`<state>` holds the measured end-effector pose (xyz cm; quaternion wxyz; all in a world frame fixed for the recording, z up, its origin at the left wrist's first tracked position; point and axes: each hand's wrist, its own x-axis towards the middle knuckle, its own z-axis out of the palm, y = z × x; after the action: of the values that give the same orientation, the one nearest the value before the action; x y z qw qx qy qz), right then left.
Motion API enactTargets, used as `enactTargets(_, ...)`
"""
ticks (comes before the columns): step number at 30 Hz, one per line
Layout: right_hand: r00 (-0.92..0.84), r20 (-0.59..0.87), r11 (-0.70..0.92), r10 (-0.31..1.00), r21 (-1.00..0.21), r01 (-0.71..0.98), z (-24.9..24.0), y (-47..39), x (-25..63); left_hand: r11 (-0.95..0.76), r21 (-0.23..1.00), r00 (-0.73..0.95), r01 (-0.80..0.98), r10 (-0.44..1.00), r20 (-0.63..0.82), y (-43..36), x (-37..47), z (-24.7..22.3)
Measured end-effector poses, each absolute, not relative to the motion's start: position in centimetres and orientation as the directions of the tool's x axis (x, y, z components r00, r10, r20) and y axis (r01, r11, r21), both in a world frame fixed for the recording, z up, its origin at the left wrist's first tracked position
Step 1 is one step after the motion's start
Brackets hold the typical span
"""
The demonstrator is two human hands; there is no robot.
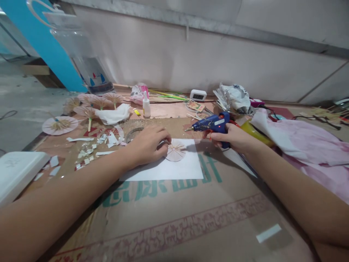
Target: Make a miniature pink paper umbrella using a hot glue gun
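From my end of the link, I see the disc (176, 156), a small round, pale thing with thin sticks fanning out from its middle, lying flat on a white sheet (163, 174) over the cardboard (191, 209). My left hand (148, 143) reaches over the sheet from the left, its fingers curled in at the disc's left edge; they hide the contact, so I can't tell whether they pinch the rim or something small.

My right hand (236, 137) has its fingers wrapped round the grip of the blue glue gun (211, 123). The nozzle points left, beyond the disc and apart from it.

I judge this as a gluing step, with the gun at the ready — I see no fresh glue on the disc. Bringing the nozzle in would call for a steady disc, a light touch among the sticks and a tip well clear of my left fingers.

Further left sit finished-looking paper umbrellas (60, 125) and white scraps (111, 139); behind them stands a glue bottle (146, 106). A pink cloth (311, 136) lies to the right — near my forearm.
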<state>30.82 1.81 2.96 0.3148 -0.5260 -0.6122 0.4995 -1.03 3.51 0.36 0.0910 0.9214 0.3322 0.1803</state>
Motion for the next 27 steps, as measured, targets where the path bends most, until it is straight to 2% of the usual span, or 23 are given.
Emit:
enactTargets(4, -0.436, -0.137, 0.022, 0.89, -0.941, 0.339, 2.9, 1.6, 30.6, -0.766, 0.301, 0.726, 0.567, 0.638, 0.257, 3.3, -1.1, 0.5)
enactTargets(11, -0.48, -0.16, 0.056, 0.863, -0.913, 0.404, 2.7, 1.3, 30.0, -0.781, 0.31, 0.748, 0.542, 0.616, 0.246, 3.4, -1.2, 0.4)
enactTargets(18, -0.431, -0.174, 0.097, 0.885, -0.838, 0.537, 3.2, 1.0, 29.4, -0.783, 0.298, 0.75, 0.546, 0.615, 0.242, 3.3, -1.1, 0.4)
enactTargets(23, -0.365, -0.098, 0.156, 0.926, -0.781, 0.605, 3.4, 0.3, 28.3, -0.793, 0.287, 0.759, 0.537, 0.603, 0.247, 3.2, -1.2, 0.4)
enactTargets(27, -0.314, -0.09, 0.164, 0.945, -0.701, 0.694, 3.5, -0.5, 27.6, -0.799, 0.273, 0.76, 0.536, 0.597, 0.256, 3.2, -1.2, 0.3)
